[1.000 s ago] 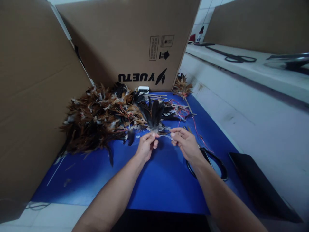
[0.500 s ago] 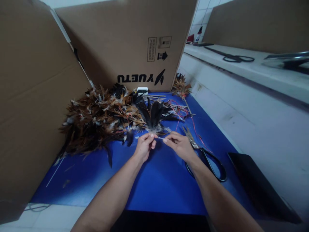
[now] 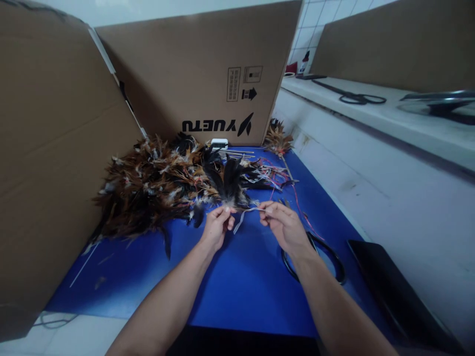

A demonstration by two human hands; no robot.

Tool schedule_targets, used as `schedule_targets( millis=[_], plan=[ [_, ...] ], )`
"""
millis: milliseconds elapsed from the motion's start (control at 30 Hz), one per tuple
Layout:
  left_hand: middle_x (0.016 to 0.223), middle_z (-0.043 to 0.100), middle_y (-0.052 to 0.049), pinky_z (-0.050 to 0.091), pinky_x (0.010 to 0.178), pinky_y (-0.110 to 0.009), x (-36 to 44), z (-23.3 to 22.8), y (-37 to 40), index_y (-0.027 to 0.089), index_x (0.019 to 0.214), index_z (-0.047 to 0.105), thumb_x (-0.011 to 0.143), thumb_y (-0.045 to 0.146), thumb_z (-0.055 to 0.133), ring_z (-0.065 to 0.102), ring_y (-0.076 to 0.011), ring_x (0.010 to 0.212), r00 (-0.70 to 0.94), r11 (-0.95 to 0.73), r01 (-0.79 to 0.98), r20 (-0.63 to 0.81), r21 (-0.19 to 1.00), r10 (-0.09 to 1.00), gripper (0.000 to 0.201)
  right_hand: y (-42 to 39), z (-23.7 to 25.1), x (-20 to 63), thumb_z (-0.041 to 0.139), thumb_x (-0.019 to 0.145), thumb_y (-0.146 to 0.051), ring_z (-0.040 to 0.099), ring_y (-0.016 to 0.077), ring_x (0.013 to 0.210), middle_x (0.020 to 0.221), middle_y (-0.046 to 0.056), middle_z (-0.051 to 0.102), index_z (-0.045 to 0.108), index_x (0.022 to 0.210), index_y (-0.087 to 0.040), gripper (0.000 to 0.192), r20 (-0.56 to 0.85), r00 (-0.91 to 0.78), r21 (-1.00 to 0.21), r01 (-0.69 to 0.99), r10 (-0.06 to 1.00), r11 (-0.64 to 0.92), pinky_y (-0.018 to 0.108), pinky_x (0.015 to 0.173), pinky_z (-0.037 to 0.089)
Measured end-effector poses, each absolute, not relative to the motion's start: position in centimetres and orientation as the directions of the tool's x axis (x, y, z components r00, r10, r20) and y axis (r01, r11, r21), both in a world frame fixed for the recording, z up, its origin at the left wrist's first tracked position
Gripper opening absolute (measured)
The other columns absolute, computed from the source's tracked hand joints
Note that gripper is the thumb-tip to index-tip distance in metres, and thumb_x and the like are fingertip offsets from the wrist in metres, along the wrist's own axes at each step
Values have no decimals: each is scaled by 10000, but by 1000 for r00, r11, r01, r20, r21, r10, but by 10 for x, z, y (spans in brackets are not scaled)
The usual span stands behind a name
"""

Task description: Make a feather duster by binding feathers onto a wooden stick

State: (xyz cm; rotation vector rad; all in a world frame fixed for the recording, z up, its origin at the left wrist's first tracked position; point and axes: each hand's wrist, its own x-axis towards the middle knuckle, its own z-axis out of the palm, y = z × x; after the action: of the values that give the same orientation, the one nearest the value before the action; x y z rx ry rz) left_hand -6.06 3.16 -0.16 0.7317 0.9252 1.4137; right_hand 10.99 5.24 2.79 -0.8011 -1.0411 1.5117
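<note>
On the blue work mat (image 3: 237,277), just in front of the heaped brown and black feathers (image 3: 152,193), the left hand (image 3: 216,228) pinches the quill end of a small bunch of black feathers (image 3: 230,182) between thumb and fingertips, the plumes fanning up and away from the mat's near edge. The right hand (image 3: 285,226), just beside it toward the mat's right side, grips one end of a thin pale strip (image 3: 247,214) that sags between the two hands; its other end meets the bunch at the left fingers. Black-handled scissors (image 3: 326,254) lie on the mat under the right wrist. Behind the mat stands a brown cardboard box printed YUETU (image 3: 200,84), and off the mat's right corner lies a flat black slab (image 3: 393,291).
</note>
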Motion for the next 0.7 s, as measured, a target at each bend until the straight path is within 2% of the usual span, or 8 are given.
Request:
schedule_targets(
  millis=[67,167,267,333,433,467,600,700],
  plan=[
    [526,514,21,243,425,-184,-62,-1,31,114,752,628,700,385,690,390,-42,414,-96,31,-513,-93,858,991,283,53,27,110,659,683,-221,475,118,633,824,42,579,600,554,-169,151,33,-188,-917,-395,982,-45,260,517,372],
    [767,618,-29,273,425,-188,-63,1,31,112,731,631,676,354,717,421,-24,432,-98,18,-547,-85,837,992,262,54,25,111,658,681,-219,480,117,623,814,41,587,610,565,-168,136,33,-181,-915,-401,983,-44,257,511,372],
    [986,632,-66,286,414,-188,-63,0,30,113,719,629,678,348,718,440,-13,440,-36,55,-559,-90,827,995,254,55,23,111,654,681,-208,490,116,620,807,34,593,610,562,-171,133,39,-178,-907,-420,983,-40,256,510,374],
    [941,647,-71,292,406,-186,-62,-2,29,112,718,628,680,340,718,454,-23,437,25,102,-558,-106,824,994,248,55,23,110,658,673,-203,504,120,626,816,33,600,609,557,-172,129,34,-173,-900,-433,984,-45,256,508,378],
    [615,604,-24,302,403,-184,-59,-6,27,115,725,627,698,351,705,453,-52,406,129,201,-540,-155,817,979,250,56,22,110,663,659,-198,525,127,639,837,36,608,618,560,-171,112,25,-160,-893,-447,987,-49,255,510,388],
    [573,585,-16,307,404,-183,-58,-6,26,115,728,626,704,356,700,452,-56,401,156,227,-536,-168,813,973,253,57,21,110,663,657,-199,531,128,642,841,37,610,626,567,-171,101,21,-154,-892,-449,988,-51,254,511,392],
    [753,653,-71,370,451,-188,-56,-6,24,98,723,631,686,351,719,508,-59,472,195,245,-549,-163,799,967,270,60,17,109,668,634,-200,548,132,642,837,40,620,651,591,-168,56,-6,-122,-887,-457,993,-61,248,507,404],
    [621,616,-53,416,521,-199,-57,-6,24,76,724,648,685,368,720,537,-78,504,188,249,-540,-172,804,967,303,62,15,109,668,608,-200,559,135,628,808,43,634,657,595,-165,39,-35,-108,-882,-464,994,-81,243,494,410]
  ],
)
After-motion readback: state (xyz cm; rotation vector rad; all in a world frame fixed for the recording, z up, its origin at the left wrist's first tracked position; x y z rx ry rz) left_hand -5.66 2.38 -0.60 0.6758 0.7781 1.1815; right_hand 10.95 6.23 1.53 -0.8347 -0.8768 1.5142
